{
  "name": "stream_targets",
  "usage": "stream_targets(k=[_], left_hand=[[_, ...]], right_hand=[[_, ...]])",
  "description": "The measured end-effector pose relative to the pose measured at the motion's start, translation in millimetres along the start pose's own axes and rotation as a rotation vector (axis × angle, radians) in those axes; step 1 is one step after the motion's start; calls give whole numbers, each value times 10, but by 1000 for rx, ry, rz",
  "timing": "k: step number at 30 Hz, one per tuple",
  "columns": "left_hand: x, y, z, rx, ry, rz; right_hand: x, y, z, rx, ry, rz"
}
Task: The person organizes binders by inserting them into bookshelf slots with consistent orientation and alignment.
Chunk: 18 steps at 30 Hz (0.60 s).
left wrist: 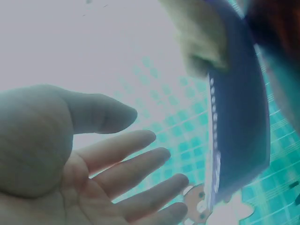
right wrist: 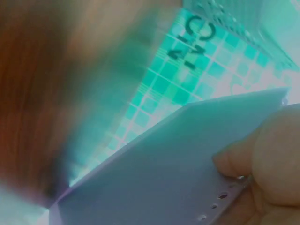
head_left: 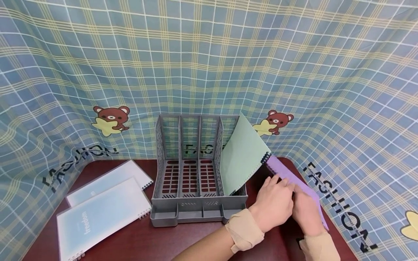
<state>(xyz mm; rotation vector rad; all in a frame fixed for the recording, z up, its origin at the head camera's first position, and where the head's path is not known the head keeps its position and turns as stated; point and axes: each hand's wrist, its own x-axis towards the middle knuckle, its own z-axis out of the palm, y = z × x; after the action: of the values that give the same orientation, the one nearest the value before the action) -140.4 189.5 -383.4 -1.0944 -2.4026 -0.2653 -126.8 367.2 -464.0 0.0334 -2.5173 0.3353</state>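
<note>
A purple spiral notebook (head_left: 297, 179) stands on edge at the right of the table. My right hand (head_left: 307, 210) grips it along its bound edge; in the right wrist view the thumb lies across the cover (right wrist: 140, 164), beside the punched holes. My left hand (head_left: 274, 203) is close by, overlapping the right hand in the head view. Its fingers look loosely spread and hold nothing in the left wrist view, with the notebook (left wrist: 239, 112) a little beyond them. A green spiral notebook (head_left: 245, 156) leans in the rightmost slot of a grey file organizer (head_left: 199, 201).
Two pale blue-and-white spiral notebooks, the front one (head_left: 104, 217) overlapping the rear one (head_left: 111, 181), lie on the left of the dark red table (head_left: 156, 243). Other slots of the organizer hold nothing. Plaid cloth (head_left: 202, 72) with bears hangs behind and at both sides.
</note>
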Motion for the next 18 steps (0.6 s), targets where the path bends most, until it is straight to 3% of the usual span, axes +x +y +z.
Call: stream_targets(k=[6, 10, 18], left_hand=[[-75, -166, -366, -109, 82, -40], [-127, -342, -593, -235, 126, -69], [-317, -841, -965, -499, 136, -287]], right_hand=[[54, 74, -193, -19, 2, 162], [62, 119, -321, -9, 34, 218], [67, 43, -541, 39, 79, 325]])
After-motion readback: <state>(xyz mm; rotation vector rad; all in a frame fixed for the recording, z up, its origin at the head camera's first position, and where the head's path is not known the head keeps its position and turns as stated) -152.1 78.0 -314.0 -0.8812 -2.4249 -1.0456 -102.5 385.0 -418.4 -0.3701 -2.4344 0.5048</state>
